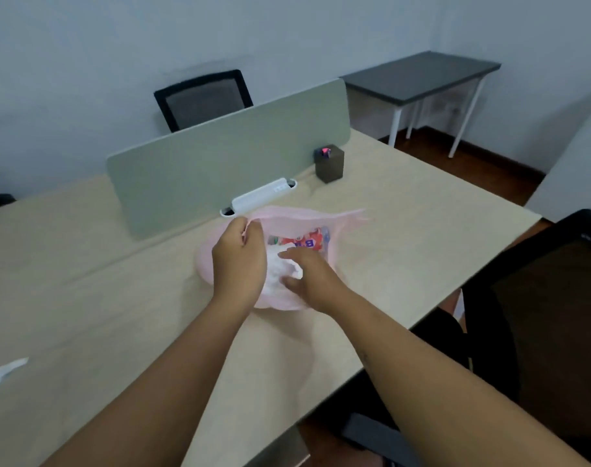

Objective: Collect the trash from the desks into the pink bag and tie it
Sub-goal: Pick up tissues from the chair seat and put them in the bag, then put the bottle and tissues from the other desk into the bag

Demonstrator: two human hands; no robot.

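Surface: your pale wooden surface [422, 237] carries everything, split along its middle by a grey-green divider [220, 163].
Pink bag [287, 215]: lies near the surface's middle, just in front of the divider, with its mouth towards you.
Left hand [240, 261]: your fingers pinch the bag's rim and lift it, so the mouth gapes.
Right hand [307, 281]: your fingers are apart inside the mouth, resting on a white tissue wad [280, 267]; you are probably pushing it down beside the red snack wrapper [307, 241].
Left to do: a white tissue scrap [4, 372] sits at the surface's left near edge; collect it before tying.
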